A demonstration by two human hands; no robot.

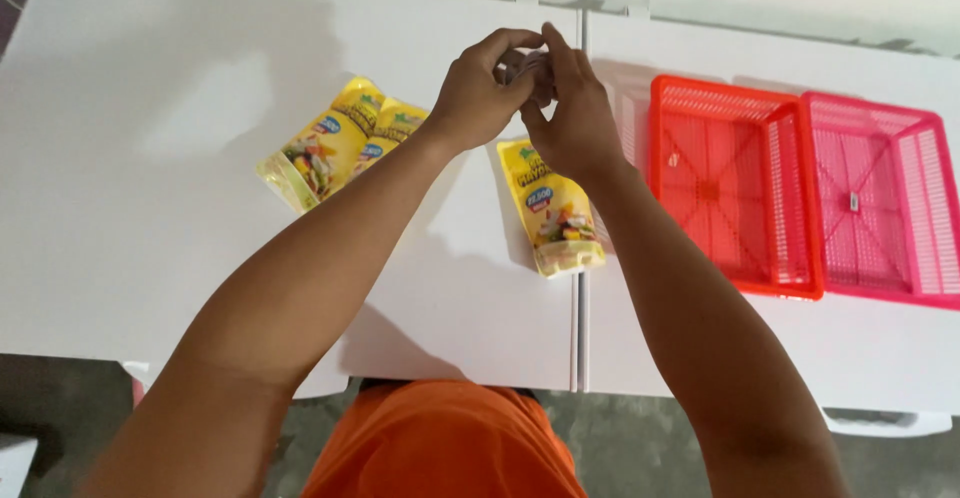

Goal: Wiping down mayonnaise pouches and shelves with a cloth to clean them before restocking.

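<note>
left hand (478,90) + right hand (570,118): fingers pinched together on a small greyish thing (527,66), far-centre over the table | yellow pouch (553,208) just below | two more pouches (335,146) left | orange basket (730,183), pink basket (880,198) right, only small tags inside

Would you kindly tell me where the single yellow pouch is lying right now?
In the head view, the single yellow pouch lies mid-table beneath the right hand, left of the orange basket.
</note>
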